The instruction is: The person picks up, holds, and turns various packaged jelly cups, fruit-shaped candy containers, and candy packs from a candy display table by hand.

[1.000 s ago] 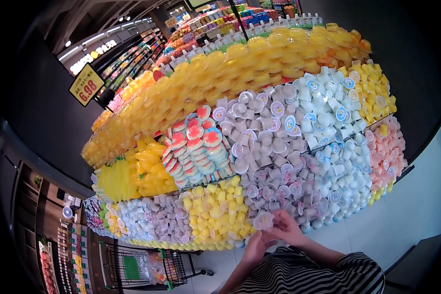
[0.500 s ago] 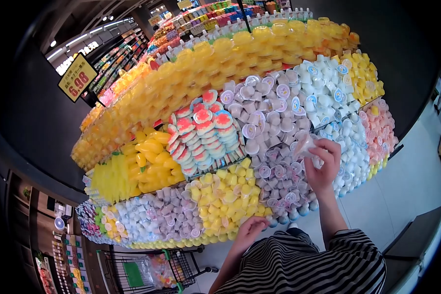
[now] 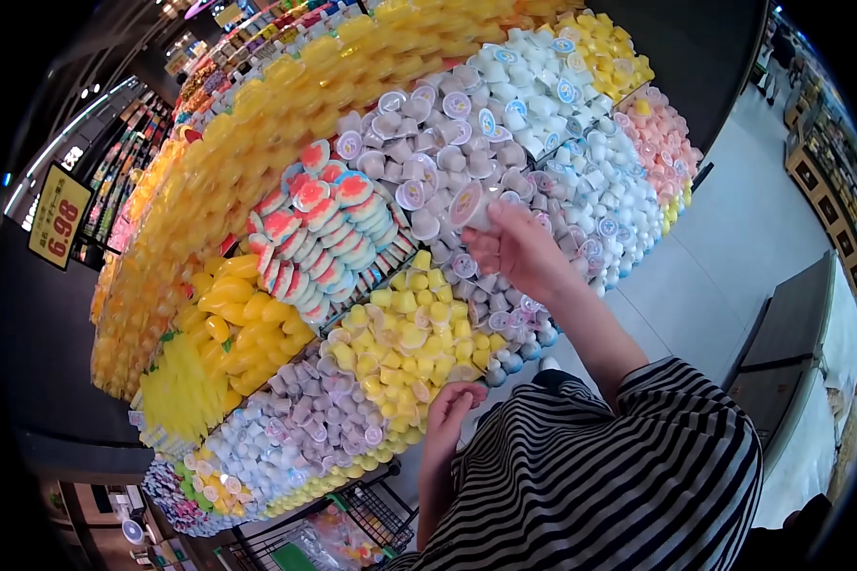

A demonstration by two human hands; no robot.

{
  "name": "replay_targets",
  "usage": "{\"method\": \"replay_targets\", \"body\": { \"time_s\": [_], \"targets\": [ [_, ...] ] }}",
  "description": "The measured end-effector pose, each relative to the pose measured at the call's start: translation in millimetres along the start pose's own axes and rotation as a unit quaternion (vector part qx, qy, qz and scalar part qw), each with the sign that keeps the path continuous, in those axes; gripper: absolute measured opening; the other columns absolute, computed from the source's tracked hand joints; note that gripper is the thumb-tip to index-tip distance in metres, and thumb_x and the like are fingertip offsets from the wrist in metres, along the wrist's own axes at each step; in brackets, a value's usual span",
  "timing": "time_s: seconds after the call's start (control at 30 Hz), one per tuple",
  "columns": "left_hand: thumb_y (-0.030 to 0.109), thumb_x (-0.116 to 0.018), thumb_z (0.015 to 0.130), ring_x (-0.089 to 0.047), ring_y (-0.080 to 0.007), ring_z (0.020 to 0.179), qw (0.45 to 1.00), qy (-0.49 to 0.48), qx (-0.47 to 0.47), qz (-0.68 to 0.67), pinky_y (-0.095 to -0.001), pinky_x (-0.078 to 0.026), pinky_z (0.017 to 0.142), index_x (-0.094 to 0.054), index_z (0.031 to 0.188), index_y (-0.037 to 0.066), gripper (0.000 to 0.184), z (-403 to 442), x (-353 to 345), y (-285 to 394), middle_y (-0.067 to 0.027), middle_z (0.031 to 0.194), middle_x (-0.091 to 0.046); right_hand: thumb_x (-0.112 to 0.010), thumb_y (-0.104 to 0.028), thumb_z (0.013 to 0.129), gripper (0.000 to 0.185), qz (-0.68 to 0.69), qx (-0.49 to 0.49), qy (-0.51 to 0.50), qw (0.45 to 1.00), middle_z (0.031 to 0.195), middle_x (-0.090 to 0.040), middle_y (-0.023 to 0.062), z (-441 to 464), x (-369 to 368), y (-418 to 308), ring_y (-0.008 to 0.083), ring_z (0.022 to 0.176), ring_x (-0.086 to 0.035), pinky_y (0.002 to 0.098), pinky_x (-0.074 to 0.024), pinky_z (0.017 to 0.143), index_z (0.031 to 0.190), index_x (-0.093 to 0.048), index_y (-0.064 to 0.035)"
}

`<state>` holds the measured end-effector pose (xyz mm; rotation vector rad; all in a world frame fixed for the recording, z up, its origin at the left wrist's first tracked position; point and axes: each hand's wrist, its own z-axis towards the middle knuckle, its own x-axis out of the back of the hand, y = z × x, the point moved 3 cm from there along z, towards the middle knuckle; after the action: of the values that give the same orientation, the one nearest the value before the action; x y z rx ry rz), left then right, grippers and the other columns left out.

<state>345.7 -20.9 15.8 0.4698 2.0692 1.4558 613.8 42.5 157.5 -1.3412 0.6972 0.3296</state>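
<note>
My right hand (image 3: 524, 249) is closed on a jelly cup (image 3: 467, 204) with a pinkish-purple lid. It holds the cup by its side, above the heap of purple-grey jelly cups (image 3: 419, 133). My left hand (image 3: 452, 409) hangs low at the front edge of the display, its fingers loosely bent with nothing visible in them. Yellow jelly cups (image 3: 414, 333) lie just beyond it. Left of the purple-grey heap are stacked red-and-white packs (image 3: 324, 233) in a compartment.
A shopping cart (image 3: 362, 519) with packed goods stands at lower left. Yellow mango-shaped packs (image 3: 248, 309) and white jelly cups (image 3: 528, 81) fill other sections. A price sign (image 3: 59, 217) rises at left. At right stands a grey-white cabinet (image 3: 795, 343) beside the tiled floor.
My view has swung right. My right hand, holding the jelly cup, has moved left across the purple-grey heap, toward the red-and-white packs. The left hand stays low near the front edge.
</note>
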Motion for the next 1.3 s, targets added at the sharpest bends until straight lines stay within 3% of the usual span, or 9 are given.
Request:
{"method": "replay_targets", "body": {
  "time_s": [0.07, 0.27, 0.33, 0.47, 0.7, 0.8, 0.93, 1.17, 1.3],
  "targets": [
    [0.011, -0.055, 0.106, -0.066, -0.0154, 0.104, 1.000, 0.005, -0.016, 0.005, -0.0303, -0.049, 0.097, -0.065, 0.118, 0.000, 0.019, 0.9, 3.4, 0.9, -0.0077, 0.113, -0.072, -0.075, 0.004, 0.088, 0.035, -0.189, 0.199, 0.053, 0.960, 0.108, -0.066, 0.0046, 4.8, 5.1, 3.6, 0.0152, 0.094, -0.065, 0.0266, -0.0570, 0.077, 0.118, -0.061, -0.0048],
    [0.011, -0.052, 0.107, -0.066, -0.0157, 0.102, 0.998, 0.035, -0.038, 0.038, -0.0303, -0.050, 0.096, -0.064, 0.119, 0.000, 0.020, 3.4, 13.7, 7.8, -0.0081, 0.111, -0.071, -0.076, -0.006, 0.091, 0.026, -0.483, 0.420, 0.050, 0.767, 0.104, -0.068, 0.0079, 1.8, 2.4, -11.1, 0.0133, 0.092, -0.066, 0.0278, -0.0565, 0.075, 0.113, -0.062, -0.0037],
    [0.011, -0.052, 0.107, -0.066, -0.0158, 0.103, 0.998, 0.042, -0.040, 0.038, -0.0304, -0.050, 0.097, -0.064, 0.119, 0.000, 0.021, 4.0, 13.4, 8.7, -0.0082, 0.112, -0.071, -0.070, -0.023, 0.098, 0.024, -0.253, 0.146, 0.050, 0.955, 0.095, -0.070, 0.0094, 11.1, 15.2, 1.3, 0.0134, 0.080, -0.066, 0.0271, -0.0543, 0.070, 0.109, -0.062, -0.0041],
    [0.012, -0.053, 0.107, -0.066, -0.0163, 0.104, 0.997, 0.059, -0.040, 0.029, -0.0307, -0.050, 0.097, -0.063, 0.120, -0.001, 0.021, 3.6, 10.5, 7.6, -0.0089, 0.113, -0.071, -0.053, -0.052, 0.106, 0.046, -0.122, -0.080, 0.012, 0.989, 0.078, -0.072, 0.0096, 19.4, 27.7, 17.4, 0.0130, 0.059, -0.063, 0.0247, -0.0490, 0.060, 0.100, -0.060, -0.0063],
    [0.011, -0.054, 0.106, -0.065, -0.0161, 0.105, 0.993, 0.104, -0.045, 0.037, -0.0308, -0.050, 0.097, -0.064, 0.120, 0.001, 0.020, 2.8, -0.1, -2.7, -0.0084, 0.114, -0.071, -0.050, -0.055, 0.106, 0.050, -0.113, -0.097, -0.018, 0.989, 0.075, -0.071, 0.0095, 32.8, 28.3, 23.3, 0.0123, 0.059, -0.062, 0.0246, -0.0497, 0.060, 0.099, -0.059, -0.0064],
    [0.011, -0.057, 0.106, -0.064, -0.0149, 0.105, 0.991, 0.118, -0.042, 0.035, -0.0301, -0.049, 0.097, -0.064, 0.118, 0.001, 0.018, 2.7, -6.4, -5.7, -0.0071, 0.113, -0.071, -0.063, -0.038, 0.103, 0.035, -0.029, -0.124, -0.074, 0.989, 0.087, -0.072, 0.0093, 37.9, 34.0, 25.6, 0.0109, 0.067, -0.065, 0.0243, -0.0525, 0.064, 0.108, -0.059, -0.0041],
    [0.012, -0.056, 0.105, -0.064, -0.0152, 0.104, 0.991, 0.123, -0.045, 0.039, -0.0303, -0.049, 0.097, -0.064, 0.118, 0.001, 0.019, 3.7, -16.4, -2.6, -0.0070, 0.112, -0.071, -0.079, 0.009, 0.082, 0.053, -0.205, 0.200, -0.020, 0.958, 0.112, -0.069, 0.0060, 44.0, 29.7, 21.6, 0.0066, 0.081, -0.065, 0.0233, -0.0540, 0.070, 0.127, -0.054, -0.0022],
    [0.014, -0.058, 0.106, -0.063, -0.0128, 0.103, 0.991, 0.122, -0.049, 0.027, -0.0279, -0.048, 0.095, -0.064, 0.119, 0.002, 0.018, 5.9, -22.7, 1.5, -0.0062, 0.112, -0.070, -0.049, -0.045, 0.109, 0.049, 0.166, -0.172, -0.189, 0.952, 0.091, -0.074, 0.0134, 61.6, 44.5, 21.0, 0.0121, 0.058, -0.055, 0.0268, -0.0494, 0.062, 0.114, -0.061, 0.0023],
    [0.013, -0.055, 0.106, -0.065, -0.0158, 0.105, 0.988, 0.136, -0.049, 0.047, -0.0305, -0.049, 0.097, -0.064, 0.118, 0.001, 0.020, 5.3, -20.2, 4.4, -0.0079, 0.112, -0.071, -0.038, -0.055, 0.110, 0.064, 0.042, -0.142, -0.094, 0.984, 0.088, -0.074, 0.0147, 66.2, 37.9, 26.2, 0.0138, 0.054, -0.051, 0.0298, -0.0484, 0.060, 0.117, -0.060, 0.0045]
  ]
}}
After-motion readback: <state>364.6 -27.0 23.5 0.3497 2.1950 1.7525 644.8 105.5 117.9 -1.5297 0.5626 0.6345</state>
